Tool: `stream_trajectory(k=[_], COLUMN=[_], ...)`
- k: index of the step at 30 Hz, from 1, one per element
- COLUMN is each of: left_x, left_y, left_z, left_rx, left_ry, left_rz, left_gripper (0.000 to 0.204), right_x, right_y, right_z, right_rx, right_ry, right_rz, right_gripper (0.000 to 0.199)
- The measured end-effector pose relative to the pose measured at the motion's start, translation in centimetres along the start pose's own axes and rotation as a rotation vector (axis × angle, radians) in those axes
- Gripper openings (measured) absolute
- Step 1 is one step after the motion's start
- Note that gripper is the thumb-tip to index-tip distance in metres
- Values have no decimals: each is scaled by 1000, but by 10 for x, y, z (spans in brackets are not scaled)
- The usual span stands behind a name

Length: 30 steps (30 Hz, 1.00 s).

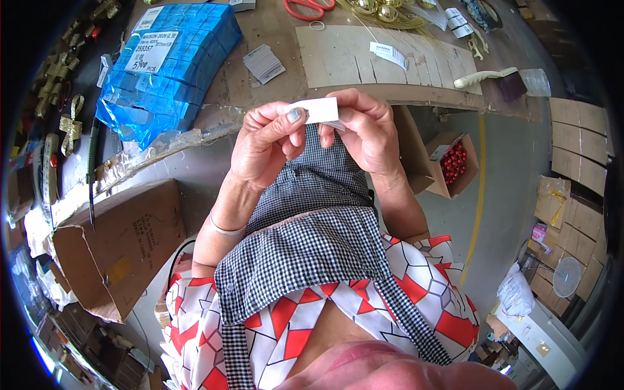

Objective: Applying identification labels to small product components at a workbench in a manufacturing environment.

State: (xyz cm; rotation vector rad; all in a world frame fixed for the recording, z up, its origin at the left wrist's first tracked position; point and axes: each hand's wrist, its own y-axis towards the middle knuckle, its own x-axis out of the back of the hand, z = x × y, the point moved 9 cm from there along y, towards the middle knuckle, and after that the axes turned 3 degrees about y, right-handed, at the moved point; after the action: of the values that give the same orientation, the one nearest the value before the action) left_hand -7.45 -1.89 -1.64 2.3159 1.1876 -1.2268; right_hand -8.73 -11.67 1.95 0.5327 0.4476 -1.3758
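Over the near edge of the table I hold a small bundle of white label cards point(323, 109) in front of my apron. My left hand point(260, 146) pinches the left end, its thumb lying on the top card. At the other end, the thumb and fingers of my right hand point(370, 133) are closed on the cards, and a few lower edges show beneath the top one. Beyond my left hand a fanned pile of similar cards point(263, 64) lies on the table. A printed white label strip point(389, 55) rests on a cardboard sheet point(325, 58).
A large blue-wrapped pack point(172, 71) sits at the table's left. Red-handled scissors point(307, 9) and gold baubles point(383, 12) lie at the back, a white-handled brush point(487, 77) at the right. Below stand an open carton point(123, 253) and a box of red baubles point(472, 166).
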Motion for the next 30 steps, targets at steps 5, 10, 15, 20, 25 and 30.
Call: stream_trajectory(k=[5,10,15,20,25,30], left_x=[-1,0,2,3,3,3], left_y=[1,0,0,0,1,0], left_z=[1,-1,-3,-1,3,-1], left_rx=[18,4,-10,4,24,13], left_ry=[4,5,43,46,37,65], left_rz=[3,12,-30,-17,2,-19], left_gripper=[15,15,14,14,14,14], right_x=[3,-1,2,2,0,1], right_y=[-2,1,-1,0,1,1], right_z=[-4,-1,-2,-5,-1,0], right_rx=[20,14,23,41,26,44], right_ry=[-15,-36,4,-38,-21,-38], right_rz=[1,-15,1,30,-34,-23], right_gripper=[22,22,23,24,20,21])
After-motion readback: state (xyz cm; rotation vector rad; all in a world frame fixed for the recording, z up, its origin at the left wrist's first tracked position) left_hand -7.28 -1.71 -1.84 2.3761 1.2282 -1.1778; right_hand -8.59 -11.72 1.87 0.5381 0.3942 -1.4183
